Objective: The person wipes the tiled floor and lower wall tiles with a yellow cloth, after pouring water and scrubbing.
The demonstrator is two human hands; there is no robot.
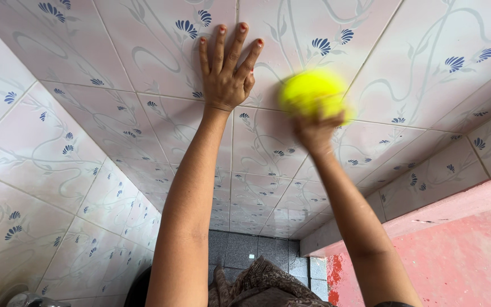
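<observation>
Head view, both arms raised against a tiled wall (143, 51). Tiles: pale pink-white, glossy, w/ grey vine lines & small blue flower motifs; grout lines visible throughout. Left hand (227, 77) lies flat on the wall, fingers spread wide, palm pressed to the tile, holding nothing; nails painted red. Right hand (316, 128) has its grip closed on a yellow-green scrub pad (312, 94), fingers wrapped from below; pad is pressed to the wall just beside the left hand, approx. at a tile joint. Pad & right hand are blurred, so exact finger placement can't be told. Room: side wall at left carries the same tile pattern & meets the main wall at a corner. At right, a pink-red painted ledge (461, 204) runs along the tile edge, paint patchy & worn. Below, dark grey floor tiles (245, 247) show between the arms. Patterned brown cloth (262, 284) at bottom centre, near the person's body.
</observation>
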